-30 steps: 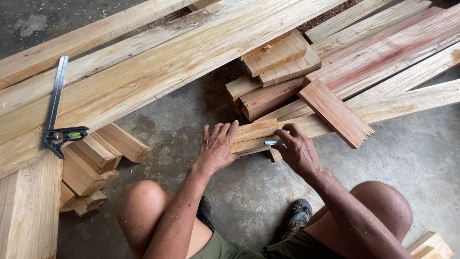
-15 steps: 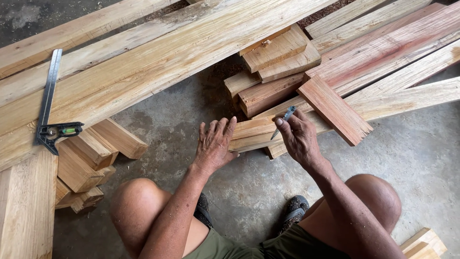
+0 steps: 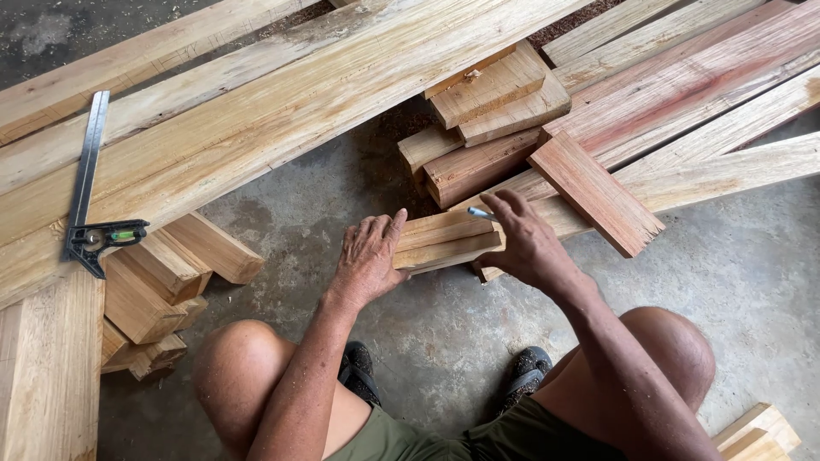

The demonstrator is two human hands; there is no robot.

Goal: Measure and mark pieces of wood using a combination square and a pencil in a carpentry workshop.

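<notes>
Wood covers most of the concrete floor [image 3: 752, 282]: long pale planks [image 3: 282, 111] run across the top of the view, reddish boards [image 3: 683, 94] fan out at the right, and short offcut blocks [image 3: 491, 94] are heaped between them. A combination square [image 3: 90, 218] lies on the planks at the left, well apart from the hands. Just in front of the squatting person's knees, two short wooden strips [image 3: 444, 239] lie stacked, their near ends at the hands. The left hand [image 3: 367, 260] rests flat on those ends, fingers spread wide and pressing down. The right hand [image 3: 525, 243] pinches a small pen [image 3: 480, 213], blue-grey, its tip near the top strip. This looks like the marking step, with the piece steadied; a clean line would call for a firm hold and the tip set on the face.
</notes>
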